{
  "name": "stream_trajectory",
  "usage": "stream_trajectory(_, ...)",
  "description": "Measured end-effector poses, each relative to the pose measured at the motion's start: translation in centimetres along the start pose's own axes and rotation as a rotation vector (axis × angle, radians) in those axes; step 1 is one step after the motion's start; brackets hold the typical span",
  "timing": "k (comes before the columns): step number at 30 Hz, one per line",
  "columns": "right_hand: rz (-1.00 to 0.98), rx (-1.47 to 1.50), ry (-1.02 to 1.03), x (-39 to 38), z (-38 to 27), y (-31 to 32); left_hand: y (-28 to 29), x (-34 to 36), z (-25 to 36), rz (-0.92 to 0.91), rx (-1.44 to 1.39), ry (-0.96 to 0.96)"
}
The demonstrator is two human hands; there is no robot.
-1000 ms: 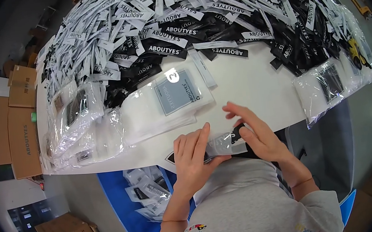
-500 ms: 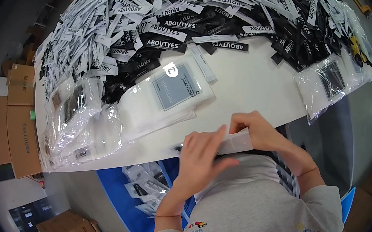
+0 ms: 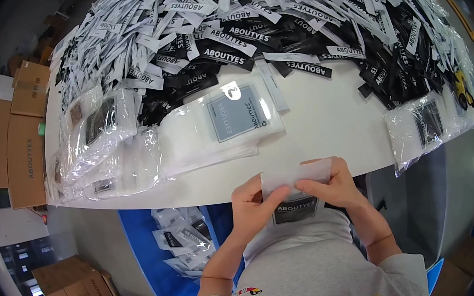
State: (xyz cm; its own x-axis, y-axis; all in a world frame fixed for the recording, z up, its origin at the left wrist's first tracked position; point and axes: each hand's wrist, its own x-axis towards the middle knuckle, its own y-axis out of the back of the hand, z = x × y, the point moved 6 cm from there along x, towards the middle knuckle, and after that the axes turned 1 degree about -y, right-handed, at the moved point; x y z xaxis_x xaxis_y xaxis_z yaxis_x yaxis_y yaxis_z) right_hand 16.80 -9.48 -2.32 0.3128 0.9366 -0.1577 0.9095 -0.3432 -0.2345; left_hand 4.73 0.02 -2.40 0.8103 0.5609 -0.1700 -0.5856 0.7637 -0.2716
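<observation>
Both hands, left hand [image 3: 250, 202] and right hand [image 3: 334, 183], pinch 1 clear bag [image 3: 296, 194] between them at the table [image 3: 329, 131] edge. Its top strip sits under both thumbs.

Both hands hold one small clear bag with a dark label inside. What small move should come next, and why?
Probably press the folded top flap flat to close it. Both hands pinch the clear bag at the table edge, the dark label already sits inside, and the white flap is bent over between the fingers.
</observation>
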Motion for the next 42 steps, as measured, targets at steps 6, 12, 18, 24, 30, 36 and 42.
stream_trajectory(6, 0.136, -0.39, 0.293, -0.5, -1.3, -0.2, 1.4, -0.5, 1.5, 0.126, 0.559, -0.326)
stream_trajectory(12, 0.007, -0.377, -0.048, -0.4, -0.4, -0.8, 3.7, -2.1, -0.1, 0.003, 0.305, 0.068)
stream_trajectory(18, 0.016, -0.056, 0.013, 1.8, 0.0, -1.6, 3.5, -1.6, -0.5, 0.168, 0.321, -0.128)
stream_trajectory(24, 0.163, -0.36, 0.014, 0.2, -0.2, -2.2, 1.5, -2.3, 1.5, 0.283, 0.72, -0.492)
stream_trajectory(30, 0.022, -0.432, 0.074, 0.4, 0.2, -3.9, 5.2, -4.3, 1.0, 0.309, 0.329, -0.146)
stream_trajectory(36, -0.179, -0.464, 0.147, 3.4, -1.4, -3.8, 16.6, -11.6, 0.7, 0.7, 0.423, 0.017)
stream_trajectory(42, -0.003, -1.053, 0.555, 12.9, -7.4, -4.5, 32.5, -27.4, -4.2, 0.932, 1.859, 0.295)
